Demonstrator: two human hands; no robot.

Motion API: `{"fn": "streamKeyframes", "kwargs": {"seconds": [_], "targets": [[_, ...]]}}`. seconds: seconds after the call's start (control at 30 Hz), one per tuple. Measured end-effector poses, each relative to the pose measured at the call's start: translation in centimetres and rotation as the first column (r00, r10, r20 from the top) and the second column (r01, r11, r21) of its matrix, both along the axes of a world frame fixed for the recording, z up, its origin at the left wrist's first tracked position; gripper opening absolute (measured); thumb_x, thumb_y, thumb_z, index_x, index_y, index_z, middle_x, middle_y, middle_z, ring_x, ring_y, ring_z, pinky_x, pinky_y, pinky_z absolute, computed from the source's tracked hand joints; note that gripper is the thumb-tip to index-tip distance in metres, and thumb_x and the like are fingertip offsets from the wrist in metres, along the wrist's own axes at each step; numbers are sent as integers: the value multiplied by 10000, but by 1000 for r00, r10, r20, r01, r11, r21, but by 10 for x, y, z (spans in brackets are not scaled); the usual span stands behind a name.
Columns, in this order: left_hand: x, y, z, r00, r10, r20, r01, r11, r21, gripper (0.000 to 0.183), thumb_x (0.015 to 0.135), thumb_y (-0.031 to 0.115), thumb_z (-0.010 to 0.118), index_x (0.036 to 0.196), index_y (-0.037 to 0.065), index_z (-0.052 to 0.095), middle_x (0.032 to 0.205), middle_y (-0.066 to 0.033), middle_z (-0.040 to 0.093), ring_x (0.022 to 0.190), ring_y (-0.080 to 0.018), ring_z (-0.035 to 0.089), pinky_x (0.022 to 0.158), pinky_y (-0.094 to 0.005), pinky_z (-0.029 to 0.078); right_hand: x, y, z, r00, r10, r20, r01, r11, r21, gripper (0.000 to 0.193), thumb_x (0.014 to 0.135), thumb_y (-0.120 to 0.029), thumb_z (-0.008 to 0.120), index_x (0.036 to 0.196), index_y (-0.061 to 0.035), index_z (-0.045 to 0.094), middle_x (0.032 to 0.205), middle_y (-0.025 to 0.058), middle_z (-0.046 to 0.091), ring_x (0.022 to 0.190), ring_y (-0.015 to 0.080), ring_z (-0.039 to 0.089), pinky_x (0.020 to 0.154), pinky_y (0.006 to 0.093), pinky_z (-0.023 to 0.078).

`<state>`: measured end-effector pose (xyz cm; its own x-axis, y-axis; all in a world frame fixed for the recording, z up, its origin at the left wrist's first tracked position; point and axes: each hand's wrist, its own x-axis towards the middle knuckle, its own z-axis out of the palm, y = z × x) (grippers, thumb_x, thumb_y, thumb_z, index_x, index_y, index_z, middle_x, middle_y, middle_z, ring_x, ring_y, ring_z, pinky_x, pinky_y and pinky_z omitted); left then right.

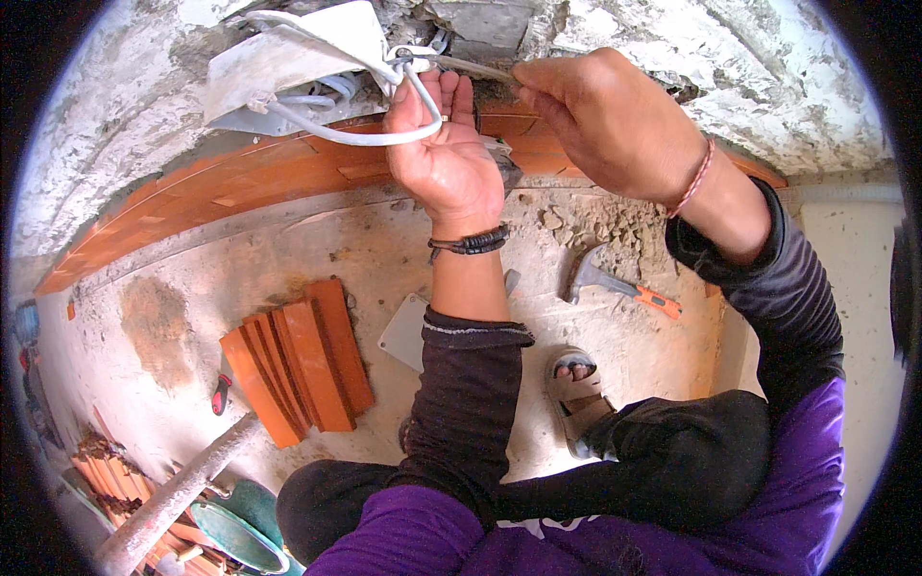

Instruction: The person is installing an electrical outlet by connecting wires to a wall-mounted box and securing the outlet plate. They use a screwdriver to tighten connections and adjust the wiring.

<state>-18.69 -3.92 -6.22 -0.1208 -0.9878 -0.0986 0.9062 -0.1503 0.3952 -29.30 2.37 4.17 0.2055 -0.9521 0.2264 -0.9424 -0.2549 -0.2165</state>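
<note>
A white plastic electrical box point(298, 62), tilted open, hangs at the wall's upper left with white cable point(360, 137) looping out of it. My left hand point(447, 158) is palm up under the loop, its thumb and bent fingers around the cable by a small metal fitting point(405, 56). From the right, my right hand point(615, 125) pinches a thin metal rod point(471, 65), like a screwdriver shaft, which points at that fitting. Its far end seems to touch the fitting; any handle is hidden in my fist.
Orange tiles point(303, 360) lie stacked on the floor beside a red-black screwdriver point(221, 394). A claw hammer point(619, 286) rests near rubble point(615, 226). A white plate point(403, 331) lies by my left forearm. A pole point(182, 490) and green basin point(240, 538) stand lower left.
</note>
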Motion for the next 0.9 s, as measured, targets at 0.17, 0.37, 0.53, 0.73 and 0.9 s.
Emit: {"fn": "streamKeyframes", "kwargs": {"seconds": [0.17, 0.37, 0.53, 0.73, 0.9], "targets": [[0, -2, -6, 999, 6, 33, -5, 1000, -18, 552, 886, 465, 526, 1212, 20, 559, 1109, -109, 585, 1027, -230, 526, 975, -389, 415, 7, -9, 28, 842, -411, 351, 86, 743, 663, 172, 935, -134, 587, 984, 23, 637, 677, 196, 612, 629, 406, 595, 592, 418, 494], [-3, 0, -5, 991, 13, 132, -8, 999, -38, 510, 915, 465, 526, 1205, 48, 568, 1100, -84, 586, 1026, -226, 527, 951, -385, 422, -8, 0, -9, 996, 17, -82, -21, 998, -52, 165, 845, -62, 622, 987, 20, 607, 711, 217, 627, 645, 423, 618, 584, 450, 508], [4, -1, -5, 995, -44, 88, 45, 999, -15, 292, 914, 277, 666, 1106, 62, 626, 1025, -32, 605, 957, -144, 564, 921, -333, 475, 25, 8, -26, 973, -126, 194, 132, 991, -16, 126, 768, -7, 619, 843, 33, 525, 691, 253, 592, 677, 453, 612, 585, 474, 503], [11, 5, 10, 969, -173, 176, 172, 985, 25, 287, 933, 228, 674, 1146, 57, 584, 927, -24, 587, 849, -137, 600, 834, -327, 540, 42, 12, -38, 949, -165, 268, 170, 985, 4, 122, 815, -43, 571, 828, 77, 582, 668, 285, 601, 658, 462, 640, 576, 492, 528], [26, 4, 6, 920, -218, 327, 257, 963, -82, 230, 965, 138, 629, 1178, 66, 581, 909, -11, 611, 828, -104, 619, 785, -294, 546, 56, 16, -34, 917, -218, 334, 218, 975, 37, 220, 833, -84, 513, 806, 106, 618, 722, 312, 632, 676, 461, 657, 623, 517, 550]]}}
